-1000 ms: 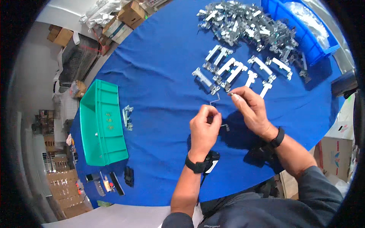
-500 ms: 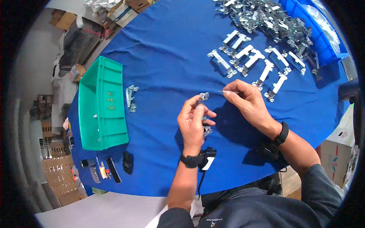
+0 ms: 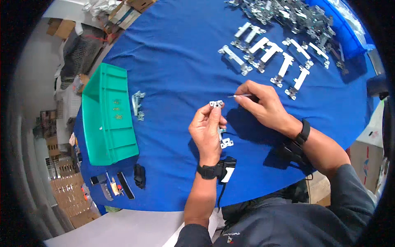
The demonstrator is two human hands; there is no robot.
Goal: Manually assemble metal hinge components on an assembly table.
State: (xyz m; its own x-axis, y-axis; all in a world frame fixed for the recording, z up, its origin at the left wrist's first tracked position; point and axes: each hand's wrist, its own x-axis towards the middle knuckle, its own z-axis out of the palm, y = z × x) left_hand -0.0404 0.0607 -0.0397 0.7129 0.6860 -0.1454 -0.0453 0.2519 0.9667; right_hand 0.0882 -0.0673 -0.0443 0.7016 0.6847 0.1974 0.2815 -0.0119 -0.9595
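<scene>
Above the blue cloth (image 3: pixel 177 78), a metal bracket (image 3: pixel 216 103) is being pinched between the thumb and fingers of the left hand (image 3: pixel 206 132), both its ends being exposed. Near its far end, a thin rod (image 3: pixel 231 96) is being pinched between the right hand's (image 3: pixel 265 106) thumb and forefinger, its tip being held apart from the bracket.

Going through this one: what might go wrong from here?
The left hand holds a metal bracket above the blue cloth; it might slip from the fingers. The right hand holds a thin rod, tip toward the left-hand side; a slip might scratch the bracket or prick a finger.
</scene>
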